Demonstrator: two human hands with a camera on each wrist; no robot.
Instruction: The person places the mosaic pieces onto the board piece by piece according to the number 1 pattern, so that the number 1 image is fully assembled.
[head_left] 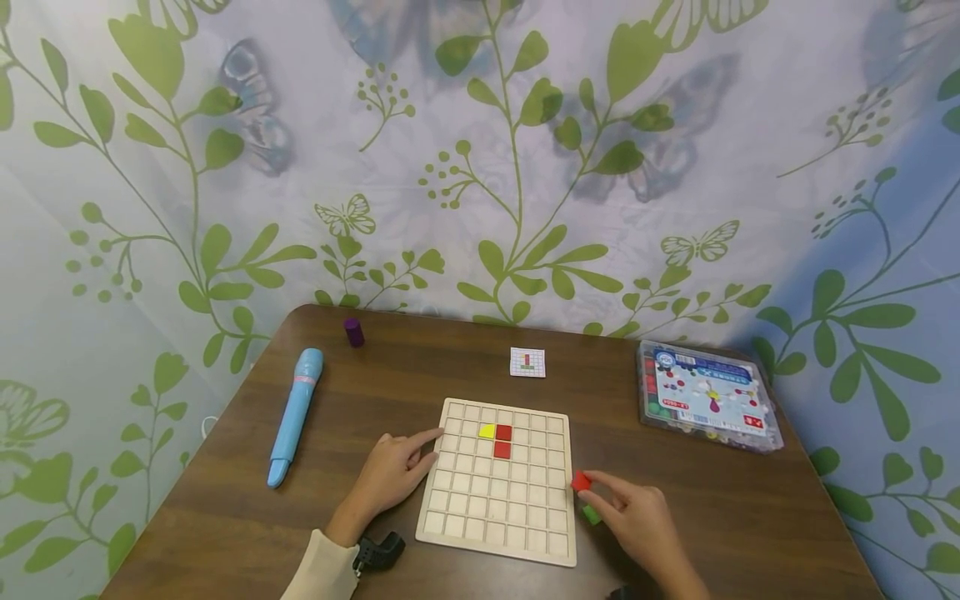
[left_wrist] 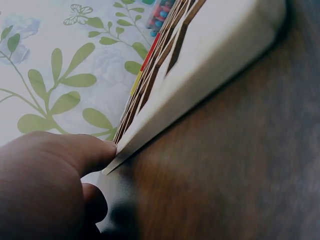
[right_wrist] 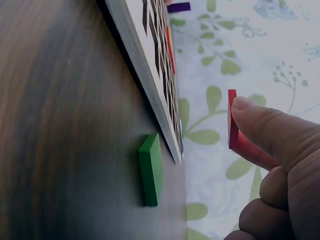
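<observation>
A pale wooden grid board (head_left: pixel 495 504) lies on the table. In its upper cells sit a yellow quarter-round tile (head_left: pixel 487 431) and two red square tiles (head_left: pixel 502 450), one below the other. My left hand (head_left: pixel 393 472) touches the board's left edge with its fingers extended. My right hand (head_left: pixel 633 512) pinches a red tile (right_wrist: pixel 232 120) between thumb and finger, just off the board's right edge. Below that hand a green tile (right_wrist: pixel 151 170) lies on the table beside the board.
Behind the board lies a small printed pattern card (head_left: pixel 528 362). A clear plastic box of colored pieces (head_left: pixel 708 396) stands at the back right. On the left are a blue microphone (head_left: pixel 296 417) and a purple cylinder (head_left: pixel 354 332). A patterned curtain (head_left: pixel 480 167) hangs along the table's back edge.
</observation>
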